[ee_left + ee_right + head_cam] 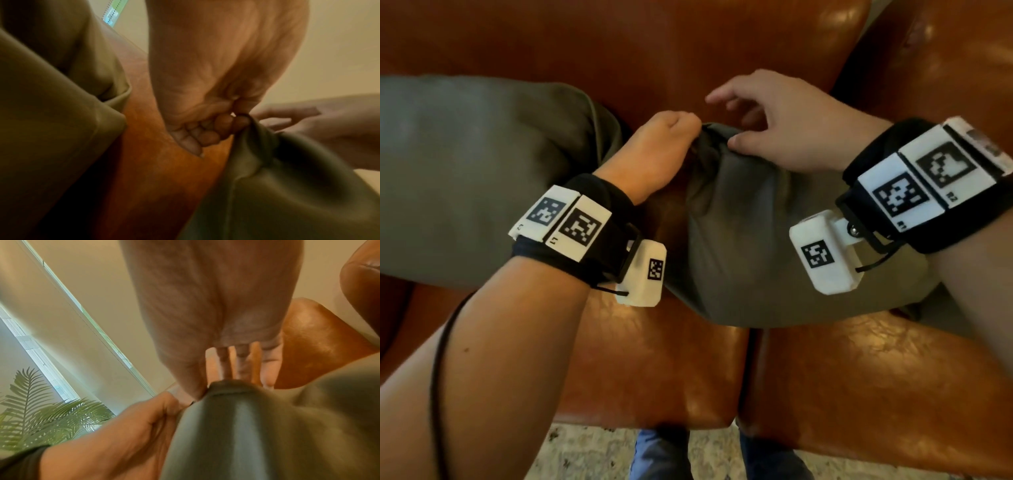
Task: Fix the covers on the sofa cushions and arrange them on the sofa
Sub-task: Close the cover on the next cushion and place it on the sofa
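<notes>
left hand (661, 144) pinching grey-green fabric cushion cover's (739, 205) bunched corner, right hand (784, 126) hovering loose-fingered and holding nothing; cover-fixing step, likely needing tugging taut next.

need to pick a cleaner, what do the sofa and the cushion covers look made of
Sofa: looks like brown leather or a faux version, glossy, with bright highlights and fine creases; which one I cannot tell. Cushion covers: soft woven cloth, olive-grey, matte, bunching into folds where the left hand grips a corner; the fibre is not clear.

A brown leather sofa (654, 359) carries two olive-grey cushions (739, 246), lying apart.
</notes>
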Motion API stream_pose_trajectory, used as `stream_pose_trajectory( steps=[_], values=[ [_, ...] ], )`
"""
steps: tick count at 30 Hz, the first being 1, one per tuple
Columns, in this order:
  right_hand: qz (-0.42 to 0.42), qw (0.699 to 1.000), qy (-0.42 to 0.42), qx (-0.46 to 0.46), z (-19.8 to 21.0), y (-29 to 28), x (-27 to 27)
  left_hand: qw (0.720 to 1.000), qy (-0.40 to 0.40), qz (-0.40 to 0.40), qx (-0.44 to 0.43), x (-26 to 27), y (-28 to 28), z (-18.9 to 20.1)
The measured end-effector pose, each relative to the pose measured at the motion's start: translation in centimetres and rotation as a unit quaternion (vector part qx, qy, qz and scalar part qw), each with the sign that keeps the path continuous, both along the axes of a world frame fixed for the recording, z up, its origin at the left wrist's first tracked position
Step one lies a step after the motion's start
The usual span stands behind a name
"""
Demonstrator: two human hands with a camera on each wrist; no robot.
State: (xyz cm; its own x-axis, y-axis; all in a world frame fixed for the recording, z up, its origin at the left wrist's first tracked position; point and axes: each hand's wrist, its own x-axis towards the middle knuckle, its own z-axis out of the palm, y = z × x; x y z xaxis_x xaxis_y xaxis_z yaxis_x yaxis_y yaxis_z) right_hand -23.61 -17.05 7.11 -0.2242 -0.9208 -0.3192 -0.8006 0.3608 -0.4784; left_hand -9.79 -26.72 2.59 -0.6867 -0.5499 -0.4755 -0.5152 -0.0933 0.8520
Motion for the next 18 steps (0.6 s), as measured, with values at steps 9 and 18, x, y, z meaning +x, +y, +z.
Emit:
stream_pose_trajectory(
  steps=[9, 18],
  values=[
    [0.066, 0.991, -0.065, 0.098, -0.3, -3.5, -0.7, 0.982, 0.085, 0.139, 0.100, 0.7, 0.3, -1.2],
    [0.019, 0.991, -0.098, 0.092, -1.7, -4.3, -0.3, 0.983, 0.043, 0.143, -0.105, 2.4, 3.7, -0.7]
  ],
)
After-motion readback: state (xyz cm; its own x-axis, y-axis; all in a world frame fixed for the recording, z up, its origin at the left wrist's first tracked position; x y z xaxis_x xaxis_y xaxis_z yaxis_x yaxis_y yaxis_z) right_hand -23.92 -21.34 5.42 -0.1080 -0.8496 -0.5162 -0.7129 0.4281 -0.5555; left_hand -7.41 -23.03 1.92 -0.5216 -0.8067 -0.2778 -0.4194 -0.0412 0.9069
